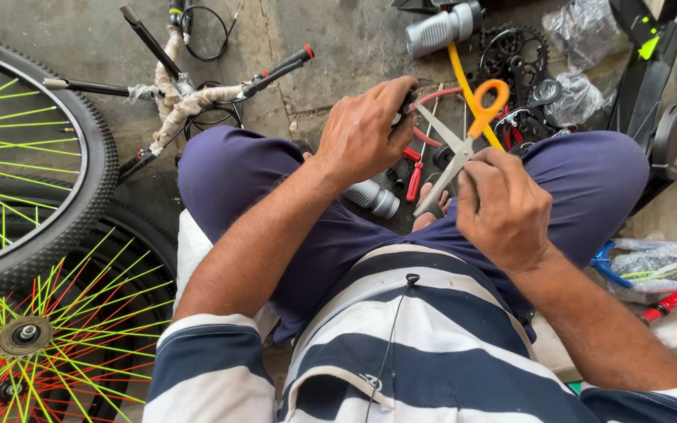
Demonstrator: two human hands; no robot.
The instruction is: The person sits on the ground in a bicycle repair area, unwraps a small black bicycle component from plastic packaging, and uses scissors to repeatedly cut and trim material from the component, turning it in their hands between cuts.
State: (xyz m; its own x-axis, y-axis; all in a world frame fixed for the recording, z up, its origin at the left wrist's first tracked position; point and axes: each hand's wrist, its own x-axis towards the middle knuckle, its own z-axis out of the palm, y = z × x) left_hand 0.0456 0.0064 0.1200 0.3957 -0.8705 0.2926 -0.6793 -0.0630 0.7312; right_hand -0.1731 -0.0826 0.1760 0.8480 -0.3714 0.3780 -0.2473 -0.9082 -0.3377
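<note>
- Nearest the camera: our navy-and-white striped shirt (401, 345), a thin black cord down its front, and purple shorts (276, 204) over spread knees. We sit low on a concrete floor (338, 39).
- Both forearms reach forward and meet between the knees, backs of the hands up.
- Right hand (501, 205): fingers curled together, tips pinched at the blades of a pair of scissors (460, 145), about mid-length. What exactly sits under the tips we cannot tell.
- The scissors' long axis runs diagonally: orange handle (487, 102) up and away from us, steel blades slanting down toward our lap, slightly parted.
- Left hand (363, 133): fingers bunched and clamped on a small dark part at its fingertips, just left of the upper blade. The part is mostly hidden, so we cannot name it.
- Key relation: the blades lie between the two hands, right hand on them, left fingertips just beside them. The right is nearer.
- Below the hands, on the floor: a grey cylindrical grip (374, 197) and red-handled tools (417, 176).
- Farther out: a black chainring (515, 51), a yellow cable, another grey grip (442, 27), and plastic-wrapped parts (581, 94).
- Left of us: wrapped handlebars (197, 102), and two bicycle wheels (33, 235) with neon green and orange spokes.
- Right edge: black frame pieces (652, 55) with lime accents.
</note>
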